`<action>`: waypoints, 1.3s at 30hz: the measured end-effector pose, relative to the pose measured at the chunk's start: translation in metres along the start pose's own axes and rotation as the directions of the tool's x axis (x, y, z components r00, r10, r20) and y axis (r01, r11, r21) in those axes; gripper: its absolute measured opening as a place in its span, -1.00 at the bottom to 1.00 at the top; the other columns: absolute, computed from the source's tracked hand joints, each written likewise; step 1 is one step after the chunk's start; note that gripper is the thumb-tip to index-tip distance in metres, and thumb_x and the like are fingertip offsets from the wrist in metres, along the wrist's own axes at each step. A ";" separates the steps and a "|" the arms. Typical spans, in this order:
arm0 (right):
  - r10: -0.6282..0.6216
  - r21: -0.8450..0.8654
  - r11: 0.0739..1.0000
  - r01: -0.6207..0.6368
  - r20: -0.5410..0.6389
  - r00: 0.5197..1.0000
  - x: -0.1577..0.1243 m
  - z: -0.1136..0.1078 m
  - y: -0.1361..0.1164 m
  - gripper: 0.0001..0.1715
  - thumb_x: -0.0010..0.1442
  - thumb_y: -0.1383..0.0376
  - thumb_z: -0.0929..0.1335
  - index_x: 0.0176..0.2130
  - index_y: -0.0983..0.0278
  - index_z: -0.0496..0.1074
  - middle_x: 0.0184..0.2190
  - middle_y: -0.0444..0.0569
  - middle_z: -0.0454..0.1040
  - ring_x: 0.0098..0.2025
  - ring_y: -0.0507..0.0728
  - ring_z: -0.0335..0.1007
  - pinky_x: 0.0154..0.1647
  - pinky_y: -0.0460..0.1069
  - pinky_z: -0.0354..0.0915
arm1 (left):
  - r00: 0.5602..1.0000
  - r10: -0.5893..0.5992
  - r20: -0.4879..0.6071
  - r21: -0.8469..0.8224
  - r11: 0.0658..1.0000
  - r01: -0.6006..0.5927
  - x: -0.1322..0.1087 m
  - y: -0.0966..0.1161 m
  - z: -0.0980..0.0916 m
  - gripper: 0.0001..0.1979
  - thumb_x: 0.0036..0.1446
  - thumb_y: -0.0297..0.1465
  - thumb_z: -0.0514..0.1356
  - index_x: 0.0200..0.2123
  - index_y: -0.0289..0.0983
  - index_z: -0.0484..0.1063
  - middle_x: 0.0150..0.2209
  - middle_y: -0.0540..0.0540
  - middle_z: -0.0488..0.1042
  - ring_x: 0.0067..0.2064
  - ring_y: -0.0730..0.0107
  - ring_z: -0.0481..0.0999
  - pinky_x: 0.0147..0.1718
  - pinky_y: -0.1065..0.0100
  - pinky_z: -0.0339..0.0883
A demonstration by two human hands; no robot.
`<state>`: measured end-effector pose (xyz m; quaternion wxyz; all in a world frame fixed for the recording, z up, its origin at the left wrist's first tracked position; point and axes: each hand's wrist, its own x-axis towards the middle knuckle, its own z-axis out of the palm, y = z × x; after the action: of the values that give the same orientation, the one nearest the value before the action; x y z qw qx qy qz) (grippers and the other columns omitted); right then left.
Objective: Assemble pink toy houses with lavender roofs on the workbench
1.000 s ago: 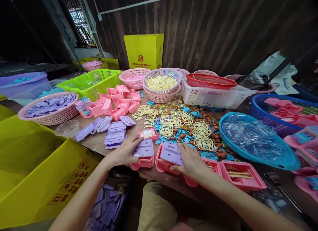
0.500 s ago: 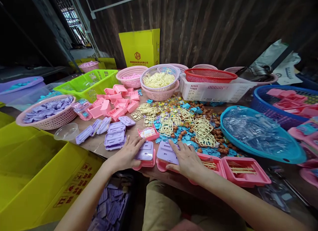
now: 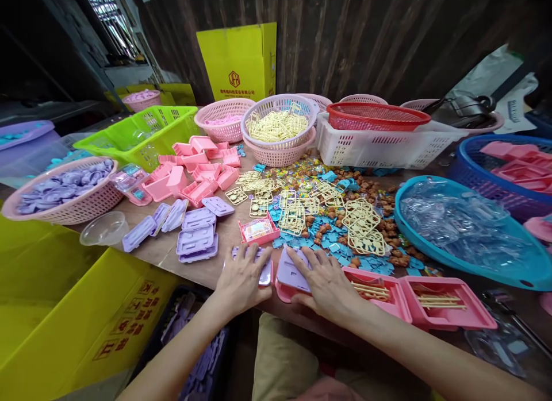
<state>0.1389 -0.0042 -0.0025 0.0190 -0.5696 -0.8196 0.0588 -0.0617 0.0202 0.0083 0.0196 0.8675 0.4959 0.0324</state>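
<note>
"Two purple lids (image 3: 291,273): where exactly?"

"On pink boxes (image 3: 283,293) at the near edge of the table (image 3: 160,254), one under the left hand (image 3: 241,280), one under the right hand (image 3: 330,279)."

"Gripped?"

"Spread fingers laid on top, not visibly clamped; cannot tell about the thumbs' undersides."

"Handling?"

"Probably light and stiff, slightly slick judging by the shine. Best taken by opposite side walls, not the lid alone."

"Around them?"

"Just beyond, a small pink tray (image 3: 264,238); past the right wrist, beige sticks (image 3: 440,300); farther right, a turquoise basin (image 3: 532,276)."
</note>
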 end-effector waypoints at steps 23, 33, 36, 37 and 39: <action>-0.121 0.152 0.972 0.180 -0.331 0.936 0.008 -0.019 0.011 -0.37 0.26 0.07 0.15 0.26 0.18 0.02 0.22 0.09 0.14 0.23 0.24 0.06 0.11 0.22 0.14 | 0.920 -0.329 -0.213 0.202 0.906 0.371 0.070 -0.109 0.005 -0.46 -0.04 -0.64 0.00 0.07 -0.30 0.23 0.14 -0.27 0.25 0.20 0.02 0.15 0.12 -0.16 -0.09; -0.188 0.086 0.948 0.307 -0.628 0.756 -0.020 -0.041 0.033 -0.57 0.24 0.16 0.22 0.06 0.26 0.30 0.01 0.07 0.38 0.03 0.18 0.28 -0.04 0.06 0.24 | 0.958 -0.189 -0.217 0.344 0.904 0.256 0.102 -0.124 0.021 -0.67 0.14 -0.62 -0.10 -0.16 -0.49 0.42 -0.14 -0.40 0.43 -0.07 0.01 0.39 -0.07 0.01 0.24; -0.194 0.081 0.944 0.320 -0.649 0.735 -0.026 -0.042 0.033 -0.62 0.25 0.19 0.22 0.02 0.27 0.33 -0.03 0.07 0.40 0.00 0.17 0.30 -0.06 0.05 0.25 | 0.956 -0.163 -0.245 0.341 0.908 0.242 0.105 -0.132 0.015 -0.68 0.12 -0.65 -0.08 -0.19 -0.50 0.43 -0.19 -0.38 0.44 -0.13 0.03 0.43 -0.20 0.10 0.33; -0.208 0.067 0.941 0.330 -0.656 0.725 -0.027 -0.043 0.033 -0.64 0.25 0.20 0.22 0.00 0.27 0.34 -0.06 0.06 0.41 -0.01 0.16 0.31 -0.07 0.05 0.25 | 0.954 -0.156 -0.255 0.333 0.912 0.238 0.106 -0.136 0.011 -0.70 0.11 -0.65 -0.06 -0.21 -0.49 0.44 -0.21 -0.36 0.46 -0.16 0.04 0.44 -0.22 0.13 0.35; -0.231 0.040 0.937 0.346 -0.671 0.704 -0.031 -0.047 0.033 -0.68 0.25 0.23 0.23 -0.03 0.28 0.36 -0.10 0.06 0.43 -0.05 0.14 0.33 -0.09 0.03 0.27 | 0.945 -0.146 -0.291 0.308 0.921 0.237 0.107 -0.143 0.001 -0.72 0.09 -0.66 -0.02 -0.23 -0.46 0.46 -0.24 -0.32 0.47 -0.19 0.09 0.46 -0.23 0.18 0.37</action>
<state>0.1850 -0.0186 0.0418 0.3610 -0.4143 -0.8314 -0.0820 -0.1302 0.1851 0.0021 -0.1926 0.7926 0.5755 0.0592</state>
